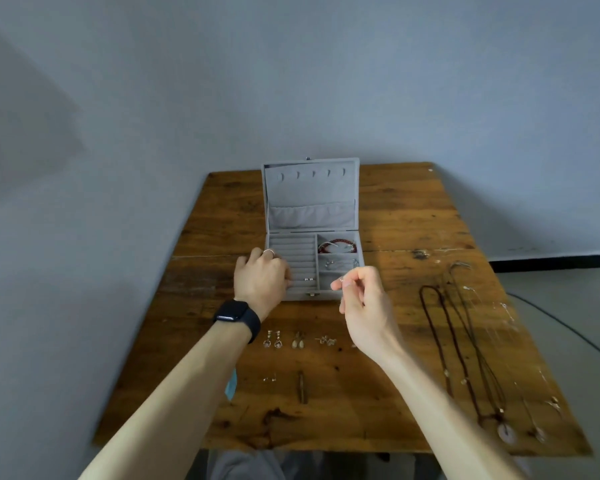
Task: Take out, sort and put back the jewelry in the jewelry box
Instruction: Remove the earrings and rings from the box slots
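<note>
Pinching silver piece (341,280), right hand (361,306) raised, left hand (260,280) curled on jewelry box (310,197)

Grey jewelry box (312,195) open (lid upright), red bracelet (340,241) inside; earrings (298,341) before it, necklaces (505,434) right, silver piece (341,279) pinched above

Wooden table (222,209) against grey wall (291,81)

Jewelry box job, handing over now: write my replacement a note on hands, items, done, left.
Left hand rests on the open jewelry box at its ring rolls, fingers curled; grip unclear.
Right hand pinches a small silver piece above the box front.
In box: red bracelet, studs.
Done: earring pairs and necklaces laid sorted on the table.
Left: return them to the box.
</note>
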A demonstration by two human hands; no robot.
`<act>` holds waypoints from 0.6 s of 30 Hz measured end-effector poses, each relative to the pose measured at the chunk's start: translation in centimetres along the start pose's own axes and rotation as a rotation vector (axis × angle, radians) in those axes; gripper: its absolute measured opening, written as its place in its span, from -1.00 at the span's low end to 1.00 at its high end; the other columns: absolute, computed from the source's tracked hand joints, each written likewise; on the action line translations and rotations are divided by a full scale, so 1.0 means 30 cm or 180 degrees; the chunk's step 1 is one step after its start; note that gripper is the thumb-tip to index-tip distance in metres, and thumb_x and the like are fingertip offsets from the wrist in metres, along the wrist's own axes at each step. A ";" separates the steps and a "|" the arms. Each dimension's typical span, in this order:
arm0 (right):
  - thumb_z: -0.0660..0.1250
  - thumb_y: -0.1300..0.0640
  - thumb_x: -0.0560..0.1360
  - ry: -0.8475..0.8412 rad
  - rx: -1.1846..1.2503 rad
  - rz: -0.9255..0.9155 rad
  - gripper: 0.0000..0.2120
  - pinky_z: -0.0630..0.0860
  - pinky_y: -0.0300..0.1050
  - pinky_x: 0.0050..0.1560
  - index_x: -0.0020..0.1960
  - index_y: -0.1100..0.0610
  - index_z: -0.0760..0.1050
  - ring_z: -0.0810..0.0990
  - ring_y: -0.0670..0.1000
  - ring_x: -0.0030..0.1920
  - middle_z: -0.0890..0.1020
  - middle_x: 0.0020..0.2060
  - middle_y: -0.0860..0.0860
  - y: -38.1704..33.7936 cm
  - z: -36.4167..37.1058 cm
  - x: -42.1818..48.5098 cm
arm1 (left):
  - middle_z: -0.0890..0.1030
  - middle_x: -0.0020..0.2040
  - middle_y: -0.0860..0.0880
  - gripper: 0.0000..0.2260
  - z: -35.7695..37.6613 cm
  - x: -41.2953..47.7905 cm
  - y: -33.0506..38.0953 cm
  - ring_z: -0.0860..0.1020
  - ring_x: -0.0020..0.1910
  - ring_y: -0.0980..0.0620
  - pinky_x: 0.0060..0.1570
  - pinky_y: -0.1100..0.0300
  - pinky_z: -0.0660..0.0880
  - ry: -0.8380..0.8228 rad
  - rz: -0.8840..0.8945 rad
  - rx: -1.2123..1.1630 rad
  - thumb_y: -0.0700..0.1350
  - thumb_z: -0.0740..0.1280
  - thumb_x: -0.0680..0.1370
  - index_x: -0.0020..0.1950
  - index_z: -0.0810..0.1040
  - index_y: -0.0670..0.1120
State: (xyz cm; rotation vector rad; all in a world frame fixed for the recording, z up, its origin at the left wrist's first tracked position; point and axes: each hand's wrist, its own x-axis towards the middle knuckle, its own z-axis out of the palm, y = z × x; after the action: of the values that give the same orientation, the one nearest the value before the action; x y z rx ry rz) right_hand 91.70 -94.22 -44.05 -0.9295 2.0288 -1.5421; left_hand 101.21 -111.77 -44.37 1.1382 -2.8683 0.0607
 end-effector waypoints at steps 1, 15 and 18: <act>0.12 0.17 0.68 0.0000 0.0063 0.0041 -0.94 0.43 -0.20 -0.39 0.06 0.09 0.36 0.49 -0.05 -0.37 0.62 -0.04 -0.11 -0.001 -0.005 -0.013 | 0.56 0.23 0.02 -0.83 -0.006 0.008 0.001 0.42 0.29 -0.04 0.25 -0.05 0.37 -0.0074 -0.0019 0.0009 0.09 0.37 0.58 0.12 0.65 0.10; 0.20 0.27 0.64 0.0193 0.0599 0.0451 -0.93 0.44 -0.27 -0.34 0.04 0.20 0.46 0.44 -0.12 -0.41 0.56 -0.31 -0.06 0.023 -0.086 -0.072 | 0.61 0.12 0.03 -0.90 -0.040 -0.017 -0.052 0.57 0.05 0.07 0.01 0.05 0.59 -0.0072 -0.0210 -0.1291 0.04 0.41 0.57 -0.05 0.64 0.03; 0.23 0.30 0.62 0.0210 0.0705 0.0434 -0.85 0.50 -0.26 -0.27 0.08 0.12 0.53 0.49 -0.08 -0.36 0.63 -0.20 0.00 0.037 -0.093 -0.100 | 0.57 0.22 0.05 -0.95 -0.072 -0.092 -0.053 0.49 0.24 0.06 0.14 0.10 0.50 0.0156 -0.0178 -0.1803 0.04 0.42 0.56 -0.05 0.60 0.09</act>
State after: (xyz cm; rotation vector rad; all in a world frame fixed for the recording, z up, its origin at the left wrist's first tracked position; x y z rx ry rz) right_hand 91.56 -89.99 -44.47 -0.6505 1.8746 -1.6989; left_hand 104.37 -110.91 -42.38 1.0647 -2.5419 -0.6672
